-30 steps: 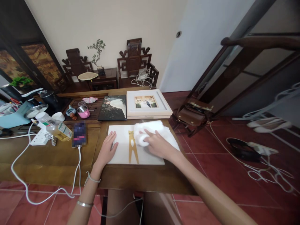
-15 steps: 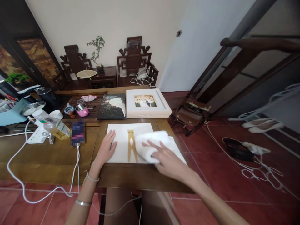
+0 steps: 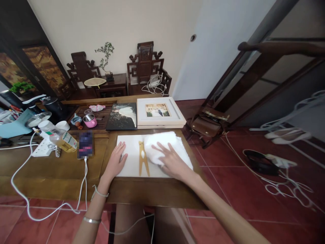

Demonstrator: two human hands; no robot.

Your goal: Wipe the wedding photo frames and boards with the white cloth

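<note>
A flat white board [image 3: 130, 162] lies on the wooden table in front of me. Palm down, my left hand [image 3: 117, 159] rests on its left edge, open, with the thumb held apart. In the board's middle is a flat yellow figure [image 3: 142, 164] with a cat-like head and two long legs. A crumpled white towel [image 3: 181, 149] covers the board's right part and touches or nearly touches the figure. My right hand [image 3: 172, 162] presses on the towel from above, its fingers spread and partly sunk into the cloth.
Behind the board lie a framed photo [image 3: 165, 120] and a dark picture [image 3: 119, 120]. To the left are a charging phone [image 3: 85, 145], a bottle of yellow liquid [image 3: 64, 140], a power strip [image 3: 43, 148] and a pink cup [image 3: 90, 121]. A brown bag [image 3: 208, 123] stands right of the table.
My right hand has slid the towel left and slightly away from me, nearer to the yellow figure. My left hand has stayed on the board's left edge.
</note>
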